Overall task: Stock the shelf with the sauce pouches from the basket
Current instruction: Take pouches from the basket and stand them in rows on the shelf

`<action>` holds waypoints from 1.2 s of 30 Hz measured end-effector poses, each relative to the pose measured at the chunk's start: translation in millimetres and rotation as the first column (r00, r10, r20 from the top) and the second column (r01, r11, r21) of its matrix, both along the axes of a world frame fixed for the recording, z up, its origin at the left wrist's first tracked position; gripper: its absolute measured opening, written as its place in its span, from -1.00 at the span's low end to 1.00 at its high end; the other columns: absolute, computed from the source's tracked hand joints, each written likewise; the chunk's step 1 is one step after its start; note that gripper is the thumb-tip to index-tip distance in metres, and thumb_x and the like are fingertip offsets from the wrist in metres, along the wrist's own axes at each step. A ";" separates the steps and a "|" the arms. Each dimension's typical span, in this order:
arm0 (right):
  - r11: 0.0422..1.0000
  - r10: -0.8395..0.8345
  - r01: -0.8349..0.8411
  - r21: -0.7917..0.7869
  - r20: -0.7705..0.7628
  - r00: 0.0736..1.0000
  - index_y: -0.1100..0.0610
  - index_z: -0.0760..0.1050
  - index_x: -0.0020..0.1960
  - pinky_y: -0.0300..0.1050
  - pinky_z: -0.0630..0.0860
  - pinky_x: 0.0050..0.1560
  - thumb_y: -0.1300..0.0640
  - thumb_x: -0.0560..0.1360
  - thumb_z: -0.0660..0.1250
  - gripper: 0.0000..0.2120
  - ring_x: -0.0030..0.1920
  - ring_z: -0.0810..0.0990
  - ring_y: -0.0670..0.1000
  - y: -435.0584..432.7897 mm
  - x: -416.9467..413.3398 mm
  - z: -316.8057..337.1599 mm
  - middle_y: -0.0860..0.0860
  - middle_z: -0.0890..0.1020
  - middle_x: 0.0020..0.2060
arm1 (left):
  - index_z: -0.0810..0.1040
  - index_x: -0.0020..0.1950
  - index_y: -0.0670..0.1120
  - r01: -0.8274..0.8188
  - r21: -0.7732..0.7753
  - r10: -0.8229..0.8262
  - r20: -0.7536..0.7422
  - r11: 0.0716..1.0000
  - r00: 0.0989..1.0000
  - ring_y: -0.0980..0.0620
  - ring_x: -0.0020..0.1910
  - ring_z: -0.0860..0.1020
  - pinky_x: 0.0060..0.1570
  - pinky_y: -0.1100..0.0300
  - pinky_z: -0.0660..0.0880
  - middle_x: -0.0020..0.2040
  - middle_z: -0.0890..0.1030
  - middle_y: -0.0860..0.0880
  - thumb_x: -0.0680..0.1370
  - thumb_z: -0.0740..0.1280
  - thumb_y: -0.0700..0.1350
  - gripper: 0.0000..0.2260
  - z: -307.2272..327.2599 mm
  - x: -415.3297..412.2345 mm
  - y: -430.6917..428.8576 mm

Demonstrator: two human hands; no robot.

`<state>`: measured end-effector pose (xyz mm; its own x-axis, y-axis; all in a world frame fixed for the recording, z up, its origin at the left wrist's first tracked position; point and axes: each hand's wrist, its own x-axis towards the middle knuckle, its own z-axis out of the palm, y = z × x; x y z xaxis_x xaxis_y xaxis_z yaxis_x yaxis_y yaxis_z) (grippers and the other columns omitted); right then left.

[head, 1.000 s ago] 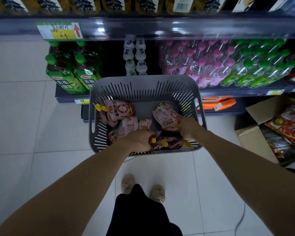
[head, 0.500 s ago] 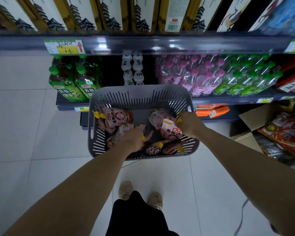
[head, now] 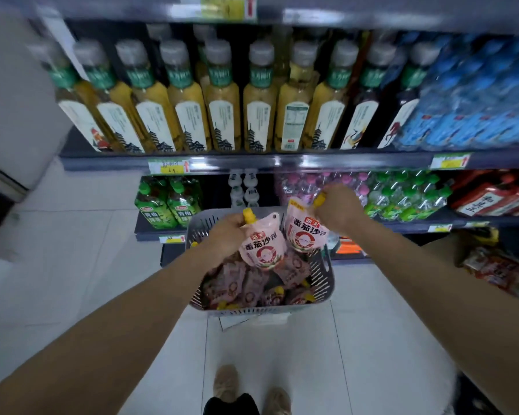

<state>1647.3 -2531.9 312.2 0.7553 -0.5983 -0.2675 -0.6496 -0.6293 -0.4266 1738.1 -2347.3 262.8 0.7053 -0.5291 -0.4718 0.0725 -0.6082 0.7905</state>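
A grey slotted basket [head: 327, 283] stands on the floor in front of the shelves, with several pink sauce pouches [head: 246, 286] lying in it. My left hand [head: 228, 235] grips one pink pouch with a yellow cap [head: 262, 250] by its spout, lifted above the basket. My right hand [head: 337, 211] holds a second pink pouch [head: 304, 232] the same way, slightly higher and to the right. Both pouches hang upright, labels facing me.
The shelf [head: 282, 160] above carries a row of yellow drink bottles [head: 222, 109] and blue packs [head: 477, 100]. Lower shelves hold green tea bottles [head: 168, 205] and pink and green capped bottles [head: 402, 196]. An open box of red packets [head: 498, 268] sits at right. My feet [head: 252, 387] stand on white tiles.
Both hands have risen out of the basket, each lifting a pouch by its cap. My view has tilted upward, bringing the yellow bottle shelf into sight.
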 end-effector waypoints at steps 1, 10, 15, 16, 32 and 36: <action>0.999 -0.011 0.013 -0.034 0.046 0.999 0.24 0.42 -0.26 -0.18 0.33 -0.39 0.34 0.43 0.22 -0.89 -0.26 0.48 0.11 2.0 0.5 15.3 0.10 0.46 -0.41 | 0.57 0.03 -0.13 -0.022 -0.029 0.023 0.037 0.999 0.999 -0.03 -0.05 0.51 -0.12 0.14 0.38 -0.08 0.55 -0.09 0.57 0.25 -0.15 -0.87 19.9 0.6 -0.2; 0.980 0.025 0.078 -0.185 0.496 0.868 0.13 0.29 -0.30 -0.13 0.30 -0.30 0.10 0.49 0.31 -0.72 -0.28 0.44 0.13 30.6 -6.8 173.6 0.09 0.48 -0.33 | 0.54 -0.17 -0.18 -0.200 -0.426 0.270 0.110 0.882 0.957 -0.05 -0.17 0.55 -0.17 0.13 0.49 -0.23 0.64 -0.04 0.52 0.33 -0.21 -0.92 185.4 2.3 14.0; 0.955 0.087 0.111 -0.276 0.614 0.784 0.21 0.43 -0.06 -0.07 0.33 -0.19 0.20 0.52 0.17 -0.90 -0.09 0.51 0.24 40.1 -7.2 260.8 0.19 0.58 -0.11 | 0.56 -0.25 -0.12 -0.185 -0.598 0.325 0.134 0.780 0.936 -0.06 -0.20 0.58 -0.07 0.04 0.50 -0.23 0.63 -0.09 0.47 0.37 -0.19 -0.91 267.4 0.3 19.2; 0.954 0.097 0.111 -0.278 0.639 0.763 0.22 0.44 0.01 -0.04 0.36 -0.16 0.19 0.52 0.18 -0.87 -0.04 0.52 0.25 42.1 -6.1 275.2 0.20 0.59 -0.05 | 0.55 -0.25 -0.12 -0.182 -0.627 0.336 0.136 0.757 0.932 -0.06 -0.21 0.58 -0.09 0.05 0.49 -0.22 0.63 -0.10 0.46 0.38 -0.18 -0.91 280.8 2.2 20.3; 0.951 0.174 0.097 -0.294 0.768 0.616 0.17 0.40 0.19 0.16 0.56 0.03 0.23 0.53 0.25 -0.76 0.01 0.57 0.14 17.5 100.5 375.7 0.12 0.59 0.01 | 0.53 0.03 -0.17 -0.114 -0.756 0.444 0.249 0.644 0.861 0.09 -0.32 0.66 -0.23 0.14 0.60 -0.20 0.67 -0.04 0.55 0.29 -0.18 -0.90 398.6 119.2 -1.1; 0.941 0.156 0.128 -0.313 0.738 0.657 0.15 0.39 0.20 0.14 0.58 0.01 0.23 0.52 0.24 -0.75 0.01 0.58 0.14 -2.1 132.7 374.9 0.12 0.59 0.02 | 0.53 0.01 -0.17 -0.125 -0.738 0.450 0.260 0.663 0.854 0.04 -0.27 0.66 -0.15 0.06 0.62 -0.21 0.67 -0.05 0.56 0.29 -0.16 -0.90 397.5 160.8 -24.0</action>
<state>1780.0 -2534.0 687.2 0.6185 -0.5252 0.5845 -0.1901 -0.8218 -0.5372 1898.9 -2371.3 660.3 0.9067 -0.3155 0.2798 -0.2608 0.1018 0.9600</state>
